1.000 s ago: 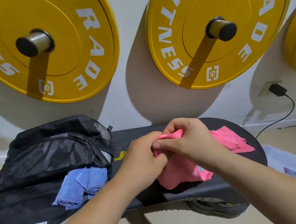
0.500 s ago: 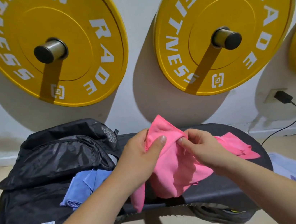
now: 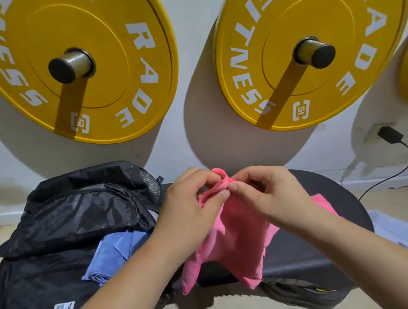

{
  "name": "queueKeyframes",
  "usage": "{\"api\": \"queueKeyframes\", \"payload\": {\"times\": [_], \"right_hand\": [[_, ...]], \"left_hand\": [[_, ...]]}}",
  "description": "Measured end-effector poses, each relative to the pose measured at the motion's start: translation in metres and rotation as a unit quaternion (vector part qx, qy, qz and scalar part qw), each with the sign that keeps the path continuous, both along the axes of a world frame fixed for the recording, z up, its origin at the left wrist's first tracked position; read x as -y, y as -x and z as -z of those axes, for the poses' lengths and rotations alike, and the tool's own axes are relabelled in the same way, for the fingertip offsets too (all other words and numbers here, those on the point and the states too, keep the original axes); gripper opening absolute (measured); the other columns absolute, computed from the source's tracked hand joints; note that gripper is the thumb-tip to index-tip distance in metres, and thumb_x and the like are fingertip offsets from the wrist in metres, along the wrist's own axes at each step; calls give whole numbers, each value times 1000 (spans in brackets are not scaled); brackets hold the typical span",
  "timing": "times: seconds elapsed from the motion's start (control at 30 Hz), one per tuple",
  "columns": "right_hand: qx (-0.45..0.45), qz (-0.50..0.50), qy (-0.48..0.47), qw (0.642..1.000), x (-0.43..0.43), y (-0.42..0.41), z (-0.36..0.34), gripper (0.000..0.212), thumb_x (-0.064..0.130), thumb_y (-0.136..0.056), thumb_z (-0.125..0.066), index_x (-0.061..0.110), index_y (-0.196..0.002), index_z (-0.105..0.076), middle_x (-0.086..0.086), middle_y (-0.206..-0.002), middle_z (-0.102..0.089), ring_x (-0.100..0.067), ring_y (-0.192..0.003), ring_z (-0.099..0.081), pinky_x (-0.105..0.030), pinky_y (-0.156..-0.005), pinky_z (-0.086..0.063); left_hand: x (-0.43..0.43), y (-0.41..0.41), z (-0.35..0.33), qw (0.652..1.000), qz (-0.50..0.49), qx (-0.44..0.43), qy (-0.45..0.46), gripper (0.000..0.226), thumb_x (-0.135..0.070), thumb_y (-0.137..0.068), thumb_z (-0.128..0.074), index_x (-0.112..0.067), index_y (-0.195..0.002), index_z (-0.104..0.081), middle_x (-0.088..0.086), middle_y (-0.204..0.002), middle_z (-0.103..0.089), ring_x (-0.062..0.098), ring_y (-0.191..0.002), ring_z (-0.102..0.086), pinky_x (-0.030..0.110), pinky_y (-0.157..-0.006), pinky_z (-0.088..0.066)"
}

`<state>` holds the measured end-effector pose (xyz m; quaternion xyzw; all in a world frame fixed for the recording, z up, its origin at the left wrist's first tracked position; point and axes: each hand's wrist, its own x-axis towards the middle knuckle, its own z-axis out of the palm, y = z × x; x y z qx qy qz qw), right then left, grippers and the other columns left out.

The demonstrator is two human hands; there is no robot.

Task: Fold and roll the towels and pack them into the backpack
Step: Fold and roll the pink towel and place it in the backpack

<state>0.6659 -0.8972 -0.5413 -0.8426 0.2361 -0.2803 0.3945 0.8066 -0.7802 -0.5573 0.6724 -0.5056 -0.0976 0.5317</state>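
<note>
Together, both hands (image 3: 230, 202) pinch the soft, crumpled pink towel (image 3: 232, 238).

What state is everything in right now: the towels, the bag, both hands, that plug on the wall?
Pink towel: unfolded, lifted by its top edge, hanging down over the bench.
Left hand: pinches the pink towel's top edge.
Right hand: pinches the same edge, close beside the left.
Backpack: open, flap lifted back.
Blue towels: rolled, lying in the backpack.
Charger: plugged into the wall socket.
</note>
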Motion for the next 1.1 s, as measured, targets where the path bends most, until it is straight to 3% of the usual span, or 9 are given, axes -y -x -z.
{"api": "queueKeyframes", "payload": {"times": [0.17, 0.3, 0.47, 0.53, 0.6, 0.7, 0.83, 0.93, 1.1], "right_hand": [[-58, -56, -2, 997, -1, 4, 1, 15, 20, -95, -68, 21, -83, -76, 6, -76, -70, -3, -69, -60, -21, -66, -48], [-29, -35, -77, 996, 5, 0, 10, 10, 23, -87, -79, 16, -85, -73, -2, -77, -74, -11, -67, -64, -27, -65, -51], [-237, 19, -5, 971, 45, 13, 54, 41, 27, -90, -72, 20, -59, -46, 9, -51, -41, -7, -50, -35, -21, -48, -29], [-270, 79, -5, 960, 59, 23, 79, 36, 19, -92, -63, 20, -62, -45, 7, -55, -43, -13, -55, -41, -21, -47, -29], [-272, 148, -39, 950, 72, 34, 100, 24, 12, -93, -57, 16, -69, -51, -2, -64, -57, -25, -66, -56, -26, -56, -44], [-170, 252, -120, 945, 79, 34, 107, 15, 5, -87, -48, 12, -77, -58, -11, -72, -67, -38, -79, -68, -45, -73, -59], [59, 359, -115, 924, 84, 21, 49, 20, 6, -94, -47, 19, -88, -60, 7, -78, -63, -20, -81, -62, -27, -63, -45], [146, 308, -5, 940, 83, 20, 6, 17, 8, -92, -52, 21, -92, -63, 7, -87, -66, -8, -83, -60, -20, -68, -44], [-116, 241, 91, 959, 71, 33, 26, 9, 17, -85, -56, 21, -81, -64, 7, -74, -64, -18, -74, -59, -35, -62, -47]], "left_hand": [[0, 7, 6, 999, -15, -9, -45, 46, -11, -75, -80, -31, -115, -69, -19, -104, -69, -5, -102, -62, 9, -87, -46], [7, 7, 16, 996, -44, 68, -32, 22, -6, -77, -72, -24, -89, -76, -10, -85, -70, 6, -82, -64, 31, -74, -52], [13, -2, 8, 989, -116, 76, 47, 12, -6, -82, -77, -17, -81, -72, -8, -78, -67, 6, -76, -62, 17, -70, -47], [14, -7, 2, 987, -142, 51, 61, 10, -9, -85, -76, -17, -82, -71, -7, -79, -67, 6, -78, -62, 15, -70, -46], [14, -11, 1, 985, -153, 44, 59, 9, -10, -85, -75, -17, -83, -71, -7, -80, -68, 7, -79, -62, 19, -72, -48], [17, -9, 10, 986, -145, 76, 26, 12, -8, -84, -75, -18, -80, -68, -8, -79, -66, 11, -78, -63, 30, -73, -51], [24, -1, 17, 987, -128, 95, 8, 14, -9, -83, -75, -18, -77, -65, -8, -76, -64, 13, -74, -61, 33, -71, -49], [28, 5, 16, 990, -110, 92, -2, 15, -9, -83, -76, -20, -78, -67, -11, -79, -64, 8, -76, -61, 26, -69, -48], [28, 5, 24, 991, -102, 78, -35, 14, -9, -83, -75, -22, -85, -73, -12, -84, -69, 5, -82, -64, 17, -71, -48]]}}
